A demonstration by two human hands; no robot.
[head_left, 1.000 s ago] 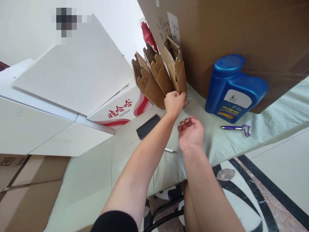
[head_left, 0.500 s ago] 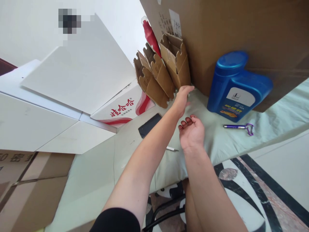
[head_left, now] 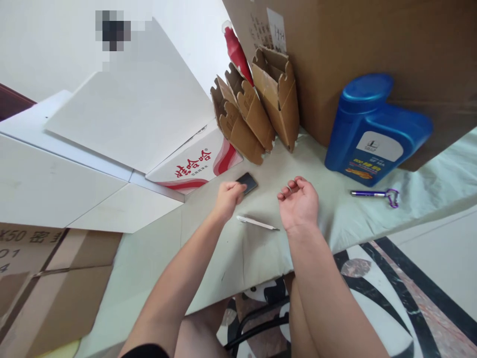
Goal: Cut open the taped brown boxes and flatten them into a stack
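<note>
My left hand (head_left: 228, 198) is at the near end of a dark phone (head_left: 249, 182) on the cloth-covered table, its thumb on the screen and its fingers closed around that end. The hand hides part of the phone. My right hand (head_left: 299, 203) rests palm up on the table, fingers loosely curled and holding nothing. Between and below the hands lies a white pen (head_left: 258, 223), touched by neither. To the right of my right hand are a blue plastic oil jug (head_left: 376, 132) and a purple pen-like stick with a looped clip (head_left: 368, 194).
Several open brown cardboard sleeves (head_left: 278, 94) stand behind the hands, with a red bottle (head_left: 237, 52) behind them. A large cardboard box (head_left: 335, 40) backs the table. At left are a white-and-red carton (head_left: 197, 166) and white panels (head_left: 130, 104). More cardboard (head_left: 70, 298) lies lower left.
My left hand has moved left and back from near the cardboard sleeves and closed on the phone, uncovering the white pen. My right hand stays palm up. The view has shifted slightly.
</note>
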